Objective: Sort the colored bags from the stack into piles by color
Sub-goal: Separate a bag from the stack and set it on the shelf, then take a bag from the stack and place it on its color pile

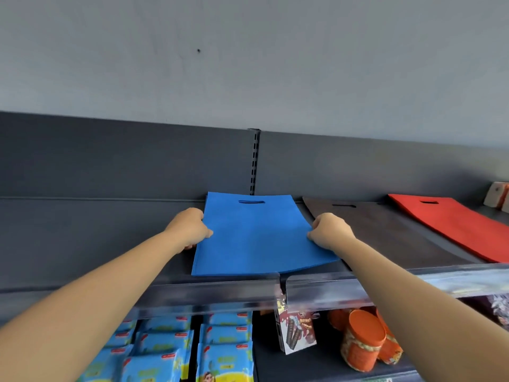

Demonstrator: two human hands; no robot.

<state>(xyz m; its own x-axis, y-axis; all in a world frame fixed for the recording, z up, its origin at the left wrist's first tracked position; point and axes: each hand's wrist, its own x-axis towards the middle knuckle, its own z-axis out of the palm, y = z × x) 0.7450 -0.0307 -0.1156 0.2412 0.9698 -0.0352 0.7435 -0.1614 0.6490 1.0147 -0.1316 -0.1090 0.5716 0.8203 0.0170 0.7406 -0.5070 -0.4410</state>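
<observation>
A pile of blue bags [256, 235] lies flat on the dark top shelf [91, 238], cut-out handle toward the back panel. My left hand [190, 230] grips the pile's left edge and my right hand [330, 231] grips its right edge, fingers curled round the sides. To the right lies a brown bag pile [385, 232], partly behind my right hand, and beyond it a red bag pile [457, 224]. All three piles sit side by side on the same shelf.
A slotted upright [254, 161] divides the grey back panel. A clear price rail [220, 293] runs along the shelf front. Below are blue snack packets [223, 346], a wafer box [297, 332] and orange-lidded jars [363, 340]. A pale box [498, 197] sits far right.
</observation>
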